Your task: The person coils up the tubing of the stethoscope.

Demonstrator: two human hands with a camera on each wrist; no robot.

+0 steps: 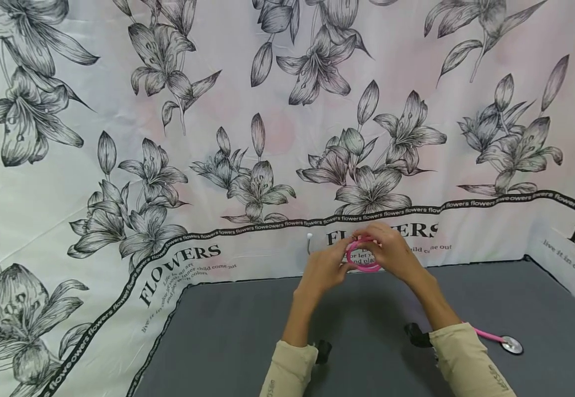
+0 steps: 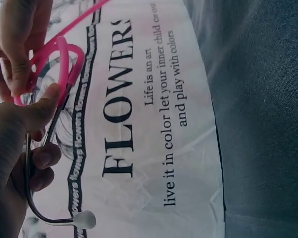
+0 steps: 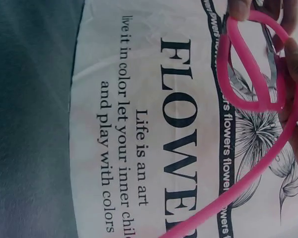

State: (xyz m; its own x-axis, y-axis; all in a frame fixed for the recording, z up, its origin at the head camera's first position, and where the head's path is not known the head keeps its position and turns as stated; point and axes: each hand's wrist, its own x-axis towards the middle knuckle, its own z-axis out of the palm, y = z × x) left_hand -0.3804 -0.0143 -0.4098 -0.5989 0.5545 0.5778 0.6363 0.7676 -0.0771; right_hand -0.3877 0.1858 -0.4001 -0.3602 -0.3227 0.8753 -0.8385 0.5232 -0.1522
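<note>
A pink stethoscope (image 1: 366,268) is held up by both hands above the grey table, its tubing bent into a loop. My left hand (image 1: 321,271) grips the metal ear tubes, with the thumb pressed on the pink tubing in the left wrist view. A white ear tip (image 2: 84,219) sticks out below that hand. My right hand (image 1: 395,252) pinches the tubing at the other side of the loop. From there a length of pink tube (image 3: 238,187) runs off, and the silver chest piece (image 1: 511,345) lies on the table beyond the right sleeve.
The grey tabletop (image 1: 227,336) spreads below the hands. Behind it rises a white cloth (image 1: 267,256) printed with lilies and the word FLOWERS. Black wrist-worn devices show below the left wrist and beside the right cuff (image 1: 458,342).
</note>
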